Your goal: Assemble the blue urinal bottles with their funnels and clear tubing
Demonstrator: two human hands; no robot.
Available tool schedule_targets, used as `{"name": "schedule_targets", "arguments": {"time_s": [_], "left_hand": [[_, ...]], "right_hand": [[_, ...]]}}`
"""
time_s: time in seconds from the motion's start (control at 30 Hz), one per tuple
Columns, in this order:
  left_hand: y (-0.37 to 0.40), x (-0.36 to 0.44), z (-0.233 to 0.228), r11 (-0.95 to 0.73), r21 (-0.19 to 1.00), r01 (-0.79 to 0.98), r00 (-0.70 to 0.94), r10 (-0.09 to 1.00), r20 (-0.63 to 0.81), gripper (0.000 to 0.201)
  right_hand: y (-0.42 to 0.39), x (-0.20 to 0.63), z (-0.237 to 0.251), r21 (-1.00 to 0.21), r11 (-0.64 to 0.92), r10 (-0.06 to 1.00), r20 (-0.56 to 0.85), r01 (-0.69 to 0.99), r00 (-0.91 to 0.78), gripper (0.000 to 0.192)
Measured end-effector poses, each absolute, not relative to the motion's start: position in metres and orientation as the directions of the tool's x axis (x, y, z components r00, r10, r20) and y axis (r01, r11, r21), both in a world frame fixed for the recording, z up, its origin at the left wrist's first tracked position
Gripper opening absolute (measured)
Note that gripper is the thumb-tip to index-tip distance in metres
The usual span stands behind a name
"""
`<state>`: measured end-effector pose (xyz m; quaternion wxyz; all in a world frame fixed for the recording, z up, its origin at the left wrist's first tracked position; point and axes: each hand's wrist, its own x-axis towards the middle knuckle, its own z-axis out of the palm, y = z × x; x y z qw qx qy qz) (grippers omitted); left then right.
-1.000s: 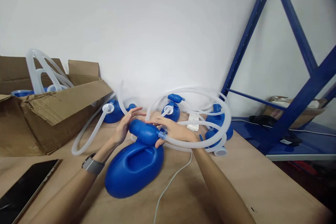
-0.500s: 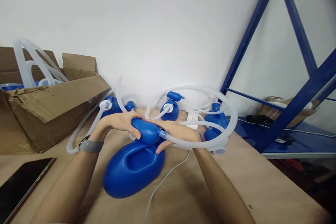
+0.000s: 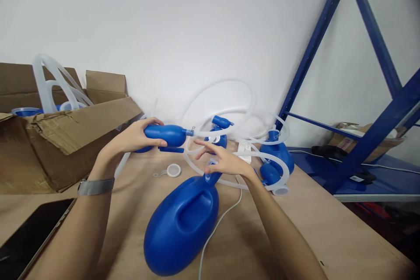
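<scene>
My left hand (image 3: 134, 136) is wrapped round one end of a blue bottle-shaped plastic piece (image 3: 169, 134), lifted above the table. A clear connector (image 3: 189, 132) at its right end runs into a translucent hose (image 3: 210, 133) curving away to the right. My right hand (image 3: 229, 160) hovers at the neck of a large blue plastic jug (image 3: 179, 232), its fingers apart. The thumb overlaps the neck; whether it touches cannot be told. The jug lies on its side, its recessed grip facing up. A round white cap with a strap (image 3: 173, 170) lies behind it.
At left stand an open cardboard box (image 3: 85, 124) with hoses inside and a dark tablet (image 3: 33, 232). More blue jugs (image 3: 277, 151) and coiled hoses lie along the wall. A white cable (image 3: 218, 223) crosses the table. A blue metal shelf (image 3: 364, 183) stands at right.
The blue bottle-shaped piece has moved up and left in my left hand, away from the jug. My right hand has come off it. The jug lies nearer me, and the white cap shows fully.
</scene>
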<state>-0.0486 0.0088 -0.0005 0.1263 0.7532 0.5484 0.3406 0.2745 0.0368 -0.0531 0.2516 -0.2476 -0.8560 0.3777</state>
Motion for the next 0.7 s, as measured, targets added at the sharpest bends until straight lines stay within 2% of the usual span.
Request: {"name": "schedule_targets", "arguments": {"time_s": [0.07,0.1,0.17,0.23,0.3,0.4,0.5,0.6,0.7], "left_hand": [[0.001,-0.040,0.007,-0.366,0.500,0.785,0.138,0.890,0.435,0.071],[-0.003,-0.036,0.011,-0.369,0.471,0.801,0.139,0.880,0.454,0.071],[-0.009,-0.027,0.016,-0.383,0.419,0.823,0.159,0.865,0.476,0.073],[-0.015,-0.021,0.018,-0.407,0.359,0.840,0.200,0.848,0.491,0.074],[-0.019,-0.015,0.018,-0.436,0.292,0.851,0.250,0.826,0.505,0.075],[-0.027,-0.008,0.018,-0.465,0.224,0.857,0.294,0.797,0.528,0.074],[-0.035,-0.001,0.020,-0.486,0.225,0.845,0.298,0.776,0.555,0.074],[-0.039,0.003,0.023,-0.496,0.246,0.833,0.286,0.766,0.576,0.076],[-0.038,0.002,0.024,-0.510,0.254,0.822,0.296,0.763,0.575,0.077]], "right_hand": [[0.036,0.274,-0.050,-0.808,0.575,0.674,0.377,0.131,-0.636,0.074],[0.034,0.274,-0.046,-0.813,0.566,0.709,0.397,0.135,-0.583,0.068],[0.023,0.275,-0.035,-0.778,0.560,0.768,0.360,0.283,-0.530,0.063],[0.006,0.276,-0.022,-0.654,0.589,0.785,0.326,0.474,-0.526,0.059],[-0.011,0.276,-0.011,-0.556,0.640,0.767,0.412,0.530,-0.492,0.051],[-0.023,0.276,-0.004,-0.376,0.702,0.681,0.604,0.605,-0.415,0.044],[-0.018,0.276,-0.007,-0.180,0.698,0.622,0.632,0.693,-0.463,0.044],[-0.010,0.277,-0.011,-0.118,0.724,0.605,0.581,0.679,-0.544,0.044],[-0.008,0.279,-0.012,-0.145,0.726,0.614,0.578,0.672,-0.538,0.045]]}}
